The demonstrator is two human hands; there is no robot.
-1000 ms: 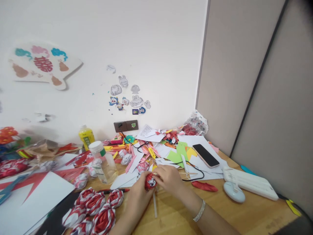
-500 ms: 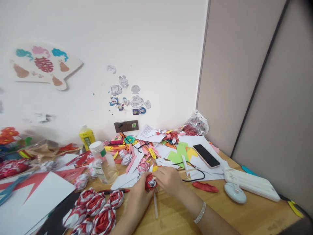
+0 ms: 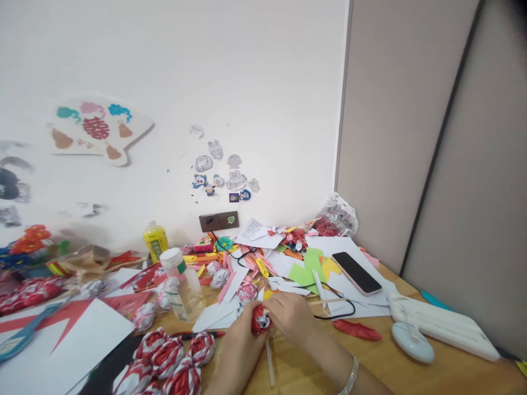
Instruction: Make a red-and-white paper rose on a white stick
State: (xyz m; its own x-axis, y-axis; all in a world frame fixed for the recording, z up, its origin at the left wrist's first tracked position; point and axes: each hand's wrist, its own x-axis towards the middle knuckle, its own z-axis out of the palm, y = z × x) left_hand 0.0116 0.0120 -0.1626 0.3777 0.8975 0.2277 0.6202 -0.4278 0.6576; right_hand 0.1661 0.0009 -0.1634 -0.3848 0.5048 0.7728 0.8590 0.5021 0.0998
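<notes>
A small red and white paper rose (image 3: 261,319) is pinched in my left hand (image 3: 241,340), its rolled layers facing up. My right hand (image 3: 290,315) is closed around a thin wooden stick (image 3: 327,302). One end of the stick meets the rose's edge, while the other sticks out to the right past the hand. Below the rose, a narrow pale strip (image 3: 270,365) points down over the table; whether it is joined to the rose is hidden. Several finished red and white paper roses (image 3: 168,356) lie together left of my left hand.
A clear jar (image 3: 181,285) and a yellow bottle (image 3: 155,241) stand behind the roses. Colored paper scraps (image 3: 302,269) cover the back of the wooden table (image 3: 313,362). At right lie a phone (image 3: 356,272), a red paper piece (image 3: 357,329) and a white lamp (image 3: 444,323).
The whole view has shifted, so things appear lower and slightly to the right. Both hands keep their hold on the rose and the stick, with little visible movement.
</notes>
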